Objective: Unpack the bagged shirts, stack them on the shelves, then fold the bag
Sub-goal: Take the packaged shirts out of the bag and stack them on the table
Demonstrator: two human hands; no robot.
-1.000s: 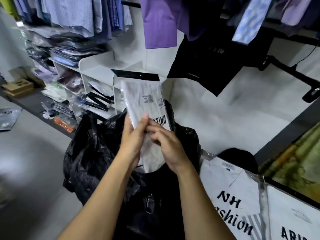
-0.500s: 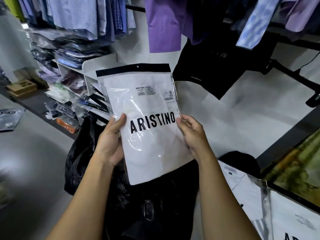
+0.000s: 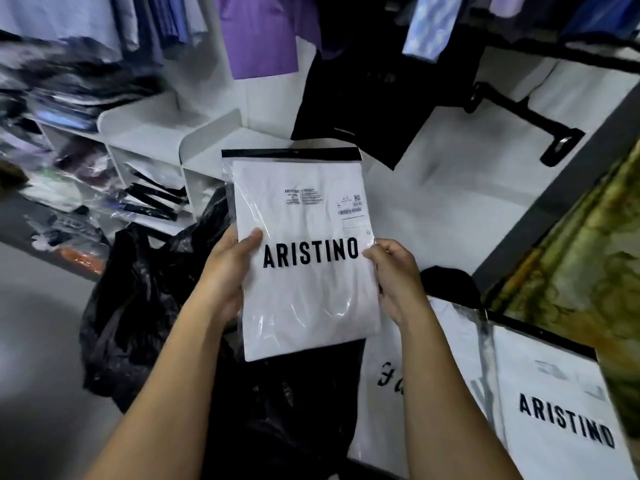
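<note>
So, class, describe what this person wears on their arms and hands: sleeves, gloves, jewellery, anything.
Nothing is worn there. The left forearm and right forearm are bare down to the frame's lower edge, with no sleeve in view. The left hand and right hand have no gloves, and no watch, bracelet or ring shows.

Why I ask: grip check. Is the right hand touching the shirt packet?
Touching. Head view: right hand grips the shirt packet at its right edge.
</note>
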